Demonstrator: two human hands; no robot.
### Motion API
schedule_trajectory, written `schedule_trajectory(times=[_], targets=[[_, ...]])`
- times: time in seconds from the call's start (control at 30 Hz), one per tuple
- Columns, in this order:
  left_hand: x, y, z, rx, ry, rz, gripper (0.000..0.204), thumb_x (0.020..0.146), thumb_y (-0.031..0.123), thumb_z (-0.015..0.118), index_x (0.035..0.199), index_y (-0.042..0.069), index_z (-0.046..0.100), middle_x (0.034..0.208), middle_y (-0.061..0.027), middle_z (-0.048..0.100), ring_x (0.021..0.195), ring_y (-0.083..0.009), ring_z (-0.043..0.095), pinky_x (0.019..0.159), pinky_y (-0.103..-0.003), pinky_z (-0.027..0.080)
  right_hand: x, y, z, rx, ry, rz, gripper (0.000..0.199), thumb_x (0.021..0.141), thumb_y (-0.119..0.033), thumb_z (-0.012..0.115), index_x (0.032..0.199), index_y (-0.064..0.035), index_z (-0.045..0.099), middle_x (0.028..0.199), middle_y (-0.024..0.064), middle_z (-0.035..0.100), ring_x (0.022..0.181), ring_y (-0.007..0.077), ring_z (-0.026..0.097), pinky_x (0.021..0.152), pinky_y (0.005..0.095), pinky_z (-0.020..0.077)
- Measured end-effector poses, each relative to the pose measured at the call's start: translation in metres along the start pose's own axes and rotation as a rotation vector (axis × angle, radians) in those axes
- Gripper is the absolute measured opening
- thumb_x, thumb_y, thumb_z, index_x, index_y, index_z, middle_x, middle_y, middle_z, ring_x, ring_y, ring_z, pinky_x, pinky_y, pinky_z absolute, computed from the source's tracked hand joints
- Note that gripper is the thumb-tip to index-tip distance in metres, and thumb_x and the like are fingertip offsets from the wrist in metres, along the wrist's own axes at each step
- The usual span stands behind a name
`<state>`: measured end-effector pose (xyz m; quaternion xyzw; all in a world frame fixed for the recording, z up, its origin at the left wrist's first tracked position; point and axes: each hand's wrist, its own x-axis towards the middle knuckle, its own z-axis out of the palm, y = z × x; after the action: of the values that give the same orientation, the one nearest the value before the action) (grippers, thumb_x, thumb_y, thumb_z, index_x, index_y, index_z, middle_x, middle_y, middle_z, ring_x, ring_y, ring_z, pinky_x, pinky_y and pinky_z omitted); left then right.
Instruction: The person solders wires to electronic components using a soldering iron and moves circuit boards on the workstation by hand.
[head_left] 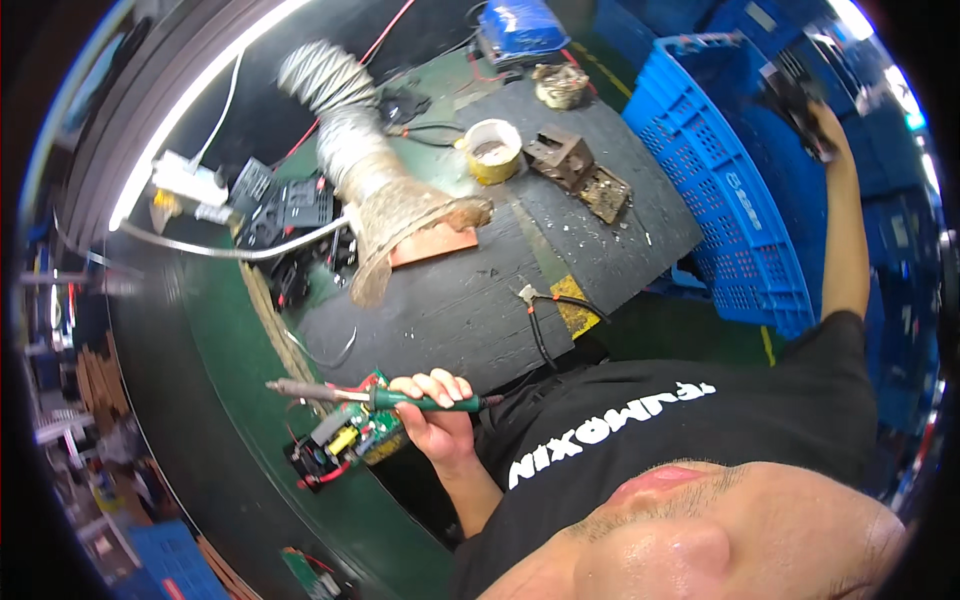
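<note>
My left hand (437, 412) is shut around the green handle of a soldering iron (340, 393), whose metal tip points left. Right below the iron lies a green circuit board (350, 437) with a yellow part and red wires, on the edge of a green belt (200, 400). My right arm stretches up and to the right into a blue plastic crate (720, 200). There my right hand (818, 125) closes on a small dark object (797, 100) that is too blurred to name.
A silver flexible duct with a rusty funnel mouth (385, 200) hangs over a black mat (480, 300). On the mat sit a yellow tape roll (493, 150), brown metal fixtures (570, 165) and pliers (545, 302). Black parts (290, 205) and a white power strip (185, 178) lie at the left.
</note>
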<state>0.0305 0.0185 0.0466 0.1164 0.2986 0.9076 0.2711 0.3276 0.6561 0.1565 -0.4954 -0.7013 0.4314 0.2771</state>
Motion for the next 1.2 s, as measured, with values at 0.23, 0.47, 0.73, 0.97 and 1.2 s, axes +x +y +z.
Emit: schedule_trajectory(times=[0.23, 0.47, 0.73, 0.97, 1.2], targets=[[-0.012, 0.004, -0.016, -0.065, -0.013, 0.049, 0.028, 0.099, 0.04, 0.052, 0.098, 0.012, 0.046, 0.076, -0.0029, 0.05, 0.073, -0.0192, 0.05, 0.068, -0.034, 0.043, -0.019, -0.151, 0.124, 0.295, -0.547, -0.196, 0.035, 0.084, -0.015, 0.068, 0.118, -0.0087, 0.064, 0.11, 0.0086, 0.068, 0.095, 0.0234, 0.067, 0.08, 0.0363, 0.0566], [-0.019, 0.009, -0.022, -0.117, 0.012, 0.097, 0.031, 0.099, 0.04, 0.051, 0.099, 0.01, 0.047, 0.075, -0.0082, 0.055, 0.075, -0.0226, 0.053, 0.069, -0.04, 0.048, 0.016, -0.186, 0.325, -0.803, -0.774, -0.732, 0.008, 0.078, -0.007, 0.06, 0.077, -0.0009, 0.064, 0.066, 0.0125, 0.061, 0.06, 0.02, 0.056, 0.058, 0.036, 0.0489], [-0.057, 0.01, -0.036, -0.144, 0.075, 0.194, 0.031, 0.099, 0.038, 0.051, 0.1, 0.008, 0.046, 0.077, -0.0121, 0.055, 0.076, -0.0254, 0.055, 0.072, -0.043, 0.05, -0.038, -0.276, 0.613, 0.252, -1.601, -0.541, 0.015, 0.086, -0.022, 0.068, 0.083, -0.007, 0.068, 0.069, -0.0016, 0.058, 0.063, 0.0124, 0.054, 0.053, 0.0292, 0.0443], [-0.063, 0.021, -0.025, -0.138, 0.036, 0.213, 0.031, 0.099, 0.035, 0.052, 0.101, 0.005, 0.044, 0.083, -0.0138, 0.057, 0.08, -0.0242, 0.058, 0.077, -0.04, 0.05, 0.06, -0.303, 0.679, 0.219, -1.312, -1.36, 0.048, 0.081, -0.05, 0.067, 0.104, -0.0083, 0.068, 0.091, 0.0061, 0.067, 0.074, 0.0225, 0.063, 0.061, 0.0367, 0.0491], [-0.075, 0.029, -0.044, -0.105, 0.061, 0.213, 0.025, 0.101, 0.03, 0.05, 0.104, 0.006, 0.044, 0.085, -0.0139, 0.058, 0.082, -0.0241, 0.06, 0.081, -0.039, 0.05, -0.074, -0.31, 0.618, 0.201, -1.2, -0.217, 0.035, 0.09, -0.011, 0.064, 0.123, -0.0099, 0.054, 0.087, 0.0064, 0.061, 0.101, 0.0186, 0.059, 0.075, 0.0306, 0.052]])
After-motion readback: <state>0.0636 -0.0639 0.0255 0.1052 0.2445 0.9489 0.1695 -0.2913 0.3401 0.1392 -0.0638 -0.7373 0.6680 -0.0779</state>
